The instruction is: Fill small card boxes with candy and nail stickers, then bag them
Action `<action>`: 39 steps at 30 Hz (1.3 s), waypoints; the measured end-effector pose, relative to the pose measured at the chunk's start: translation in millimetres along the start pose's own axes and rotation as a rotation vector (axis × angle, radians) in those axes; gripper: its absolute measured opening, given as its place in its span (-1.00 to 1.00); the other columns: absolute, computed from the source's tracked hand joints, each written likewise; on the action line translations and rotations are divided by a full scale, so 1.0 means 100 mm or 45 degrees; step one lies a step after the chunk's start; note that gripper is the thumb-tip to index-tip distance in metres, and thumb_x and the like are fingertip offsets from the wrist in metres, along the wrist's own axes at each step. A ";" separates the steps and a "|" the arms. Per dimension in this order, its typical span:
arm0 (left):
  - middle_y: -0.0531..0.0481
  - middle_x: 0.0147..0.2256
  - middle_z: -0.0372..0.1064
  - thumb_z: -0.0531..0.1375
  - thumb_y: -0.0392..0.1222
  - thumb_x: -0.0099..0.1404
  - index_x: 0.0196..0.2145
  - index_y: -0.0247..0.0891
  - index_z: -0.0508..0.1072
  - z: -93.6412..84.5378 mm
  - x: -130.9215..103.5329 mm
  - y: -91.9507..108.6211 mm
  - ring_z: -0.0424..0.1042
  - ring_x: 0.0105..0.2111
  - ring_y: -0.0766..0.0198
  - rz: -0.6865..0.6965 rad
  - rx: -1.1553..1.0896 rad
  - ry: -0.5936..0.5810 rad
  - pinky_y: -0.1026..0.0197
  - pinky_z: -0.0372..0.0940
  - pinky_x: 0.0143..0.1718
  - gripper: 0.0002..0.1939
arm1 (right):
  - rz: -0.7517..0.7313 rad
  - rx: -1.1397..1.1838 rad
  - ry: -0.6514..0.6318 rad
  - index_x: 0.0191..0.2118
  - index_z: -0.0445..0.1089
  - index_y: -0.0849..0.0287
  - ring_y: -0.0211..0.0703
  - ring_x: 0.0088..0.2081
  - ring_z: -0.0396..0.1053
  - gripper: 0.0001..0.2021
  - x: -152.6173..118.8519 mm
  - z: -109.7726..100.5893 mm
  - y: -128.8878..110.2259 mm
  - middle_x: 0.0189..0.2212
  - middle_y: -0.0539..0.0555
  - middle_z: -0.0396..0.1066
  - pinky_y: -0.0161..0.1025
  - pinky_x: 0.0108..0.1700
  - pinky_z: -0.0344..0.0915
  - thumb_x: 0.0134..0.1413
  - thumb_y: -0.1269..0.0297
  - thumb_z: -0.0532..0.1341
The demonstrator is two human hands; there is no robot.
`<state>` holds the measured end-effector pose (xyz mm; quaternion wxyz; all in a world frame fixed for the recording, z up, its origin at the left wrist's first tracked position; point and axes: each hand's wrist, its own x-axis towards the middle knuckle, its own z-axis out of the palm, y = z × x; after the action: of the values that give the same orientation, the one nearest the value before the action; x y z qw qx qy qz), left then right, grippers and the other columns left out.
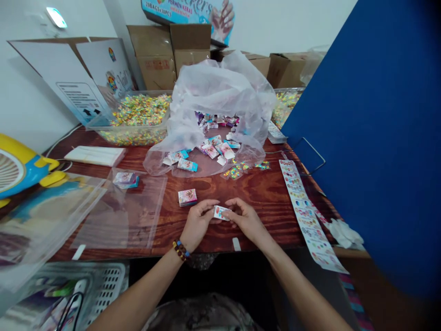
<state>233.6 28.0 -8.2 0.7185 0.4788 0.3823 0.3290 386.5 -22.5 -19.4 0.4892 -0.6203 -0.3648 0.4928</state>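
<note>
A small printed card or flat box (221, 212) is held between my two hands above the table's front part. My left hand (201, 218) grips its left end, and my right hand (244, 218) holds the right end with the thumb over its face. Just left of my left hand lies a short stack of small boxes (187, 197). Behind the hands a large translucent bag (223, 92) lies open, with many small boxes (213, 148) in and at its mouth. Small packets of colourful pieces (236, 171) rest at the bag's front edge.
Long sticker strips (303, 207) lie at the right beside a blue panel (365, 138). At left are clear plastic sleeves (141, 216), a few boxes (126, 179) and a yellow-blue toy (24, 168). A tub of colourful pieces (138, 112) and cartons (155, 59) stand behind.
</note>
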 end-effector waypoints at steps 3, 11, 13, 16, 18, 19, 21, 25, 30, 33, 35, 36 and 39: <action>-0.03 -0.27 0.48 0.29 -0.04 0.11 -0.14 -0.29 0.48 -0.01 -0.03 0.02 0.48 -0.29 0.22 -0.039 -0.033 0.002 0.09 0.45 -0.20 -0.61 | 0.061 -0.088 -0.119 -0.46 0.38 0.17 -0.35 -0.67 0.25 -0.78 0.02 -0.01 0.04 -0.68 -0.12 0.33 -0.43 -0.62 0.16 -0.16 0.12 0.31; -0.02 -0.44 0.50 0.44 0.07 -0.15 -0.37 -0.37 0.49 -0.09 -0.05 -0.10 0.51 -0.40 0.24 -0.219 -0.067 0.129 0.20 0.46 -0.31 -0.50 | -0.191 -0.659 -0.138 -0.45 0.44 0.15 -0.23 -0.48 0.40 -0.79 0.46 -0.23 -0.16 -0.57 -0.04 0.44 -0.34 -0.41 0.25 0.08 0.16 0.20; -0.03 -0.42 0.52 0.44 0.08 -0.16 -0.37 -0.36 0.50 -0.12 -0.08 -0.11 0.52 -0.39 0.23 -0.235 -0.066 0.156 0.21 0.47 -0.33 -0.50 | -0.214 -0.892 0.255 -0.33 0.45 0.12 -0.15 -0.29 0.44 -0.81 0.70 -0.36 -0.28 -0.38 0.02 0.50 -0.28 -0.24 0.27 0.16 0.19 0.14; -0.03 -0.40 0.53 0.44 0.08 -0.16 -0.40 -0.35 0.50 -0.15 -0.11 -0.13 0.52 -0.38 0.21 -0.239 -0.066 0.162 0.22 0.47 -0.34 -0.52 | -0.117 -1.018 0.546 -0.33 0.43 0.13 0.02 -0.11 0.41 -0.87 1.00 -0.49 -0.37 -0.18 0.12 0.48 -0.14 -0.13 0.23 0.09 0.21 0.21; -0.02 -0.40 0.53 0.44 0.08 -0.17 -0.41 -0.34 0.50 -0.15 -0.11 -0.13 0.52 -0.38 0.21 -0.240 -0.066 0.158 0.22 0.47 -0.35 -0.53 | -0.047 -1.013 0.544 -0.43 0.41 0.14 0.06 -0.13 0.41 -0.86 1.10 -0.53 -0.35 -0.23 0.13 0.48 -0.12 -0.15 0.22 -0.02 0.20 0.30; -0.01 -0.41 0.53 0.44 0.08 -0.17 -0.41 -0.33 0.50 -0.15 -0.11 -0.13 0.52 -0.38 0.21 -0.243 -0.064 0.157 0.22 0.47 -0.35 -0.53 | -0.023 -1.005 0.541 -0.48 0.39 0.14 0.05 -0.16 0.42 -0.84 1.12 -0.55 -0.32 -0.28 0.12 0.49 -0.13 -0.17 0.22 -0.05 0.20 0.31; 0.00 -0.42 0.53 0.44 0.08 -0.17 -0.40 -0.32 0.50 -0.14 -0.10 -0.13 0.52 -0.38 0.21 -0.251 -0.057 0.145 0.23 0.47 -0.36 -0.53 | -0.008 -0.970 0.525 -0.54 0.36 0.14 0.01 -0.23 0.44 -0.82 1.10 -0.58 -0.26 -0.39 0.09 0.49 -0.17 -0.23 0.22 -0.05 0.21 0.30; -0.02 -0.41 0.54 0.43 0.08 -0.15 -0.38 -0.32 0.48 -0.14 -0.09 -0.11 0.53 -0.39 0.20 -0.264 -0.065 0.127 0.23 0.47 -0.36 -0.53 | -0.078 -0.818 0.421 -0.55 0.29 0.13 -0.15 -0.45 0.43 -0.82 0.97 -0.69 -0.16 -0.59 -0.02 0.43 -0.28 -0.37 0.23 -0.03 0.24 0.25; -0.03 -0.40 0.55 0.41 0.07 -0.11 -0.36 -0.32 0.45 -0.12 -0.08 -0.10 0.55 -0.40 0.21 -0.275 -0.062 0.144 0.25 0.47 -0.39 -0.53 | -0.161 -0.614 0.375 -0.34 0.33 0.13 -0.25 -0.56 0.41 -0.89 0.75 -0.85 -0.09 -0.51 -0.06 0.46 -0.31 -0.44 0.28 -0.07 0.32 0.21; -0.02 -0.42 0.54 0.41 0.07 -0.10 -0.37 -0.32 0.43 -0.07 -0.08 -0.09 0.56 -0.42 0.21 -0.254 -0.049 0.159 0.29 0.45 -0.43 -0.54 | -0.246 -0.477 0.449 -0.28 0.39 0.11 -0.23 -0.53 0.40 -0.83 0.57 -0.87 -0.11 -0.46 -0.03 0.46 -0.29 -0.41 0.29 -0.08 0.30 0.22; -0.01 -0.44 0.53 0.40 0.07 -0.09 -0.37 -0.31 0.41 -0.01 -0.07 -0.09 0.56 -0.44 0.21 -0.217 -0.069 0.177 0.30 0.45 -0.44 -0.54 | -0.267 -0.298 0.458 -0.36 0.41 0.12 -0.23 -0.54 0.36 -0.86 0.41 -0.80 -0.15 -0.47 -0.02 0.46 -0.29 -0.45 0.26 -0.10 0.22 0.25; -0.01 -0.45 0.53 0.40 0.07 -0.08 -0.36 -0.31 0.40 0.02 -0.06 -0.09 0.56 -0.44 0.21 -0.200 -0.086 0.185 0.29 0.45 -0.44 -0.54 | -0.257 -0.203 0.432 -0.39 0.41 0.13 -0.23 -0.54 0.34 -0.84 0.33 -0.72 -0.17 -0.50 -0.03 0.44 -0.29 -0.46 0.24 -0.11 0.18 0.28; -0.01 -0.44 0.52 0.39 0.05 -0.06 -0.34 -0.31 0.40 0.13 -0.04 -0.08 0.56 -0.45 0.20 -0.175 -0.131 0.195 0.27 0.46 -0.45 -0.55 | -0.258 -0.042 0.296 -0.45 0.42 0.15 -0.23 -0.50 0.32 -0.80 0.09 -0.43 -0.18 -0.55 -0.05 0.41 -0.30 -0.42 0.22 -0.14 0.13 0.31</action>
<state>243.8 16.3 -12.0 0.7318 0.3872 0.4507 0.3338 431.3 -20.0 -2.8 0.5651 -0.6413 -0.3743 0.3597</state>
